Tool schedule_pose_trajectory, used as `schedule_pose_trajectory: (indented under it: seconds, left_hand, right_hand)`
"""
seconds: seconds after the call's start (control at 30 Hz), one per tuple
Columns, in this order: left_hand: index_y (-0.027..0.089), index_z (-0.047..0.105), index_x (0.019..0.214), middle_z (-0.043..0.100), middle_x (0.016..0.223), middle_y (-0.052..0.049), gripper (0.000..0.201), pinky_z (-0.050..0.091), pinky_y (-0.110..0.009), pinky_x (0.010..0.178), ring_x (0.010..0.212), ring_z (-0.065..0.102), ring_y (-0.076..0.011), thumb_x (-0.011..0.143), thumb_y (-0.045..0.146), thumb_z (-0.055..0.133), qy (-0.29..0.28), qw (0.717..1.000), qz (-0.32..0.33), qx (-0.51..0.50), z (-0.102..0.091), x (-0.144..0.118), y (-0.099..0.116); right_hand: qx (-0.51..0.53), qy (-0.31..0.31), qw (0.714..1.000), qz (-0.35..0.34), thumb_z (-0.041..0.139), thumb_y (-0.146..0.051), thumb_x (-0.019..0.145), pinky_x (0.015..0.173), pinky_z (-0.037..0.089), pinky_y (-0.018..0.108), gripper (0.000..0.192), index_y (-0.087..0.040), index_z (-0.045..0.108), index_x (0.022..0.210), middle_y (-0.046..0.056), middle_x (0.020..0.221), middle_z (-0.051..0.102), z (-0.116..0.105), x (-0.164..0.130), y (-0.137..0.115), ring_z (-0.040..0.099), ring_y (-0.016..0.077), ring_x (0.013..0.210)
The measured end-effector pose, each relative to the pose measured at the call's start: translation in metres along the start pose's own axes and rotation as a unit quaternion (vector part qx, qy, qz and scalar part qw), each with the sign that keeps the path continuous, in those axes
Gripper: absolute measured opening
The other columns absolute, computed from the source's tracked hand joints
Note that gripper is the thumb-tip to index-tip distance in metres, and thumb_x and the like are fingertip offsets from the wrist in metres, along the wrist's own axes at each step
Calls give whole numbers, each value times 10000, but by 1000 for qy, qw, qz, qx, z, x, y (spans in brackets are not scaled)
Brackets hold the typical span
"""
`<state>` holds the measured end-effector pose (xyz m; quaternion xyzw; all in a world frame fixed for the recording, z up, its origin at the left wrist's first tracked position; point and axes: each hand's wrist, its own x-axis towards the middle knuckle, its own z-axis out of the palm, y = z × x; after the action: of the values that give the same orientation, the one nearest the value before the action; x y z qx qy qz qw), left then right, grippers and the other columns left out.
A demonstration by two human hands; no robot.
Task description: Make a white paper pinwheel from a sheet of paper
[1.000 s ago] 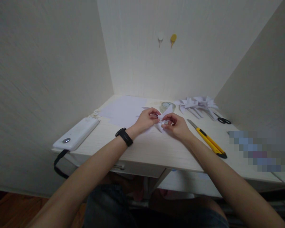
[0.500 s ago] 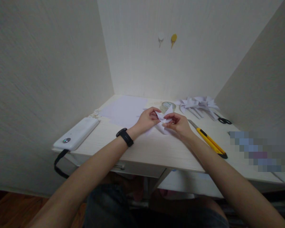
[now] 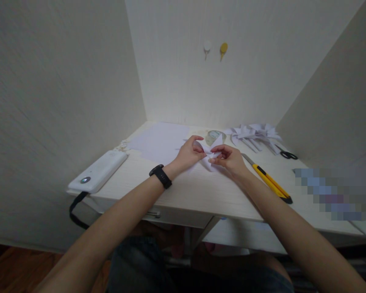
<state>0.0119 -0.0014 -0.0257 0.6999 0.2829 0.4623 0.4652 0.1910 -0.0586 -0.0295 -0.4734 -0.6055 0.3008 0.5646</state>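
Observation:
A white paper pinwheel, its blades partly folded, is between my two hands just above the desk. My left hand is at its left side; the thumb presses near the centre, and the index finger is raised off the paper. On the right, my right hand pinches a folded blade between thumb and fingers. My hands hide part of the pinwheel's centre. Behind it lies a roll of clear tape. A yellow utility knife with its blade out rests to the right of my right hand.
White paper sheets lie at the back left of the desk. At the back right are several finished-looking paper pinwheels on paper sticks, beside black scissors. A white device with a black strap sits at the left edge. A blurred-out object is at right.
My left index finger has lifted away from the paper blade and straightened, while the thumb stays near the centre. My right hand has hardly moved.

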Motion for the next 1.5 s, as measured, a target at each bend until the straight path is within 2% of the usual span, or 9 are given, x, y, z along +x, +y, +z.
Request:
schedule_pose_trajectory:
  seconds: [0.13, 0.37, 0.6, 0.73, 0.97, 1.1, 1.27, 1.5]
  left_hand:
    - [171, 521, 1176, 646, 710, 31, 550, 482, -264, 690, 675, 645, -127, 674, 36, 703, -15, 1000, -5, -4, 0, 0, 2]
    - [171, 520, 1149, 657, 715, 25, 553, 485, -282, 698, 695, 651, -141, 655, 64, 744, 5, 1000, -14, -7, -1, 1, 2]
    - [174, 499, 1079, 619, 682, 47, 487, 476, -277, 681, 655, 625, -127, 661, 40, 709, -8, 1000, -10, -23, 0, -1, 4]
    - [167, 491, 1066, 600, 673, 52, 454, 453, -258, 656, 649, 611, -119, 677, 33, 682, -31, 999, -7, -29, 0, -2, 8]
    - [173, 521, 1076, 584, 629, 72, 420, 381, -229, 593, 580, 556, -93, 693, 56, 647, -45, 998, -27, -41, 0, -5, 15]
    - [156, 531, 1067, 589, 652, 63, 440, 408, -233, 616, 608, 571, -96, 669, 85, 705, -55, 998, -7, -32, -1, -5, 16]
    - [140, 530, 1079, 577, 676, 55, 505, 450, -249, 619, 628, 582, -110, 624, 55, 732, -76, 997, 2, -25, 0, -3, 10]
    - [150, 533, 1062, 540, 696, 67, 491, 428, -219, 575, 598, 548, -79, 628, 68, 748, -95, 995, 12, -32, 1, -2, 7]
  right_hand:
    - [2, -5, 1000, 0, 882, -338, 499, 543, 416, 268, 438, -171, 697, 858, 18, 744, 670, 0, 1, 2, 508, 113, 563]
    - [15, -2, 1000, 3, 892, -342, 499, 543, 428, 269, 425, -182, 708, 847, 23, 768, 685, 0, 2, 5, 532, 121, 573]
    - [27, -5, 999, 18, 904, -316, 471, 494, 366, 249, 432, -182, 714, 834, 7, 732, 663, 1, 0, 2, 458, 90, 514]
    - [24, 1, 1000, 16, 902, -332, 468, 497, 372, 252, 431, -179, 716, 824, 12, 755, 664, 1, 0, 3, 447, 87, 515]
    - [10, 12, 1000, -3, 900, -316, 475, 583, 435, 273, 402, -194, 720, 813, 31, 794, 679, 0, 2, 5, 565, 157, 687]
    - [11, 11, 1000, -5, 905, -313, 458, 628, 457, 292, 402, -197, 713, 791, 34, 781, 693, 1, 3, 3, 601, 180, 726]
    - [-24, 15, 999, -15, 897, -338, 485, 613, 442, 296, 388, -197, 718, 799, 47, 789, 705, 1, 2, 0, 601, 190, 723]
    - [-36, 10, 999, -15, 895, -369, 485, 566, 407, 283, 413, -197, 722, 818, 49, 795, 695, 0, 3, 1, 568, 182, 698]
